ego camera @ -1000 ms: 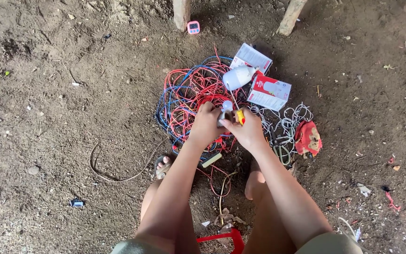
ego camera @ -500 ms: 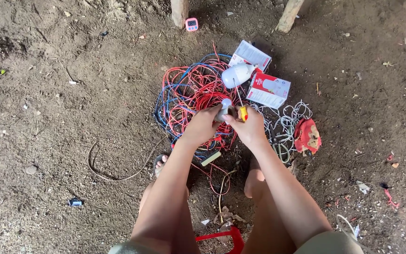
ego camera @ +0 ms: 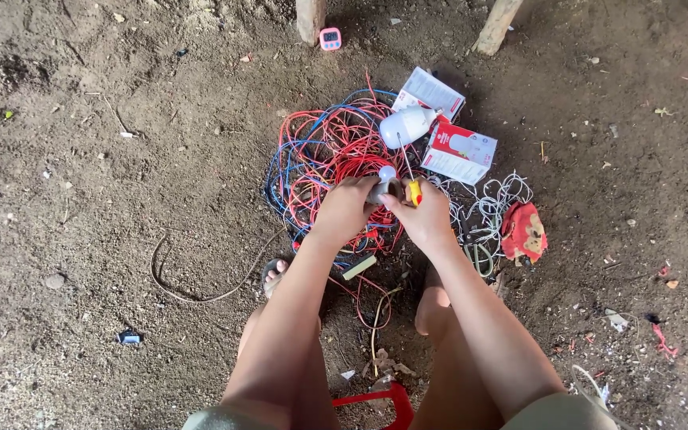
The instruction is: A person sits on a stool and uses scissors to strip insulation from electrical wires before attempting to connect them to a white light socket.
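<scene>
While our left hand (ego camera: 348, 209) grips a small white fitting (ego camera: 384, 183) above the tangled wires (ego camera: 324, 155), our right hand (ego camera: 424, 216) holds a yellow-handled screwdriver (ego camera: 412, 189) against it. Judging by this, fastening remains unfinished; the white bulb (ego camera: 406, 126) lies unattached beside its boxes.

We were in a rough outdoor work spot, not a fitted workshop: bare, packed dirt ground (ego camera: 105, 159) strewn with pebbles and scraps, two wooden posts (ego camera: 310, 17) sunk into it (shade fell across the top), and a tangle of red and blue wires (ego camera: 324, 155) dumped straight on the soil.
</scene>
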